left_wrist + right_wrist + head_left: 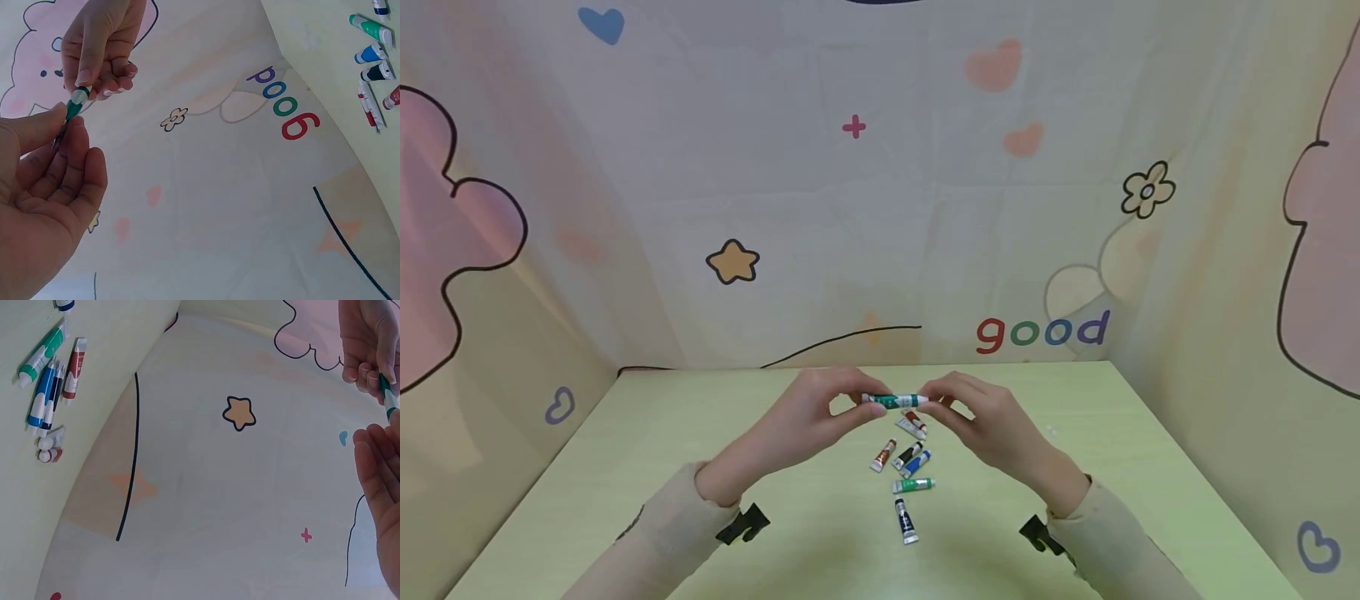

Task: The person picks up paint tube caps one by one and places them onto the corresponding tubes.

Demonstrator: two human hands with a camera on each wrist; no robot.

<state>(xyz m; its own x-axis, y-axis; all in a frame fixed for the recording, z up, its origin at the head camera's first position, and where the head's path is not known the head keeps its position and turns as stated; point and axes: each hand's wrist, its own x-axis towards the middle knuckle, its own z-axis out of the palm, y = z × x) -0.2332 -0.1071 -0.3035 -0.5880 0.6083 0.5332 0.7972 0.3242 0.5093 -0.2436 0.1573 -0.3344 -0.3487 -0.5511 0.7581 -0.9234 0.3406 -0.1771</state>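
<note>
Head view: slender green-and-white paint tube (897,402) held roughly level above pale-green tabletop (625,500), a hand at each end.
Left hand (816,408) pinches the flat end, thumb against fingers; right hand (992,417) pinches the white tapered end. Lower down, tubes lie loosely grouped, including a fatter-looking bright-green tube with white end (913,485) and a dark, near-black tube (906,521). Left wrist view: both pinches visible, spare fingers loosely bent. Right wrist view: tube at frame edge, right hand's grip partly cut off. Judgement: two-handed work at the tapered end; next move probably calls for steady left hold, careful right fingertips.
</note>
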